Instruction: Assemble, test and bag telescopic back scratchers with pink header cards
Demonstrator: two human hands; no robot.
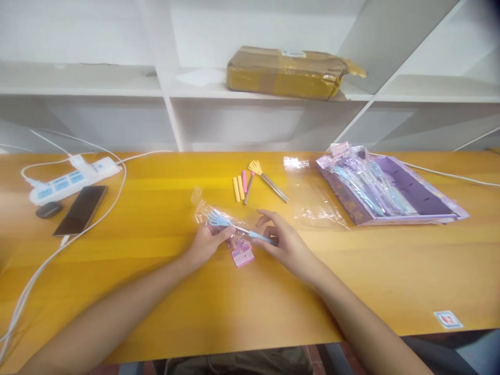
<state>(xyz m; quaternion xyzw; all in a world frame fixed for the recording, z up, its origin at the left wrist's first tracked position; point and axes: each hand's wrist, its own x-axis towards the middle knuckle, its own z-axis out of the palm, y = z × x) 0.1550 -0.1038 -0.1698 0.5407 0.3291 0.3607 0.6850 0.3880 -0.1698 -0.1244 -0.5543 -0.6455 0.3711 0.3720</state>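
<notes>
A blue hand-shaped back scratcher point(242, 229) with a metal rod and blue handle is held level above the table. My left hand point(208, 244) pinches it just behind the blue claw. My right hand point(282, 240) holds the blue handle end, its index finger raised off it. Under and behind the claw lies a clear plastic wrapper point(201, 209). Pink printed cards point(242, 254) are just below the rod. Beyond my hands are a yellow claw with a metal rod point(269, 182), another thin metal rod point(249, 188), two yellow handles point(238, 188) and a pink piece point(244, 180).
At the right, a purple box point(429, 194) holds several bagged scratchers point(375, 185). An empty clear bag point(314, 200) lies beside it. A power strip point(74, 179), black phone point(80, 211) and cables are at the left. A taped carton point(285, 73) sits on the shelf point(199, 94).
</notes>
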